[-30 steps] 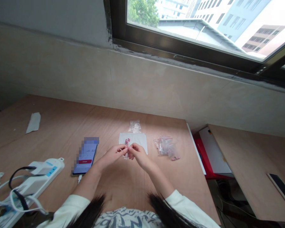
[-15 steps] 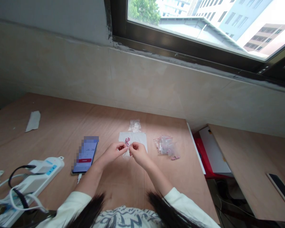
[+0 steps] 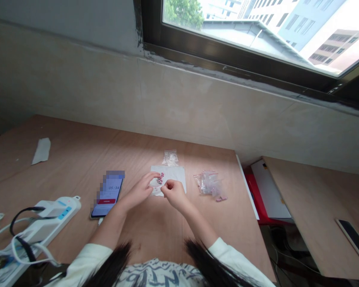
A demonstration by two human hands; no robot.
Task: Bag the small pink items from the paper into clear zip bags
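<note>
On a white paper sheet (image 3: 176,172) lies a small cluster of pink and dark red bead-like pieces (image 3: 160,179). My left hand (image 3: 140,189) reaches over the sheet's left side, its fingers stretched out and the index fingertip at the edge of the cluster. Just right of the pieces, my right hand (image 3: 174,192) is closed in a pinch, thumb against forefinger. Whatever is between those fingertips is too small to make out. Behind the sheet sits a small clear bag (image 3: 170,158) of pale bits.
Clear zip bags (image 3: 210,184) with pink pieces lie to the right. A phone (image 3: 108,195) on a cable rests at left, beside a white power strip (image 3: 52,219) with tangled cords. A paper scrap (image 3: 42,151) is far left. The wooden table (image 3: 155,235) ends at the wall and right edge.
My left hand has parted from my right, opened its pinch and moved up toward the pink pieces. My right hand stays pinched in nearly the same place.
</note>
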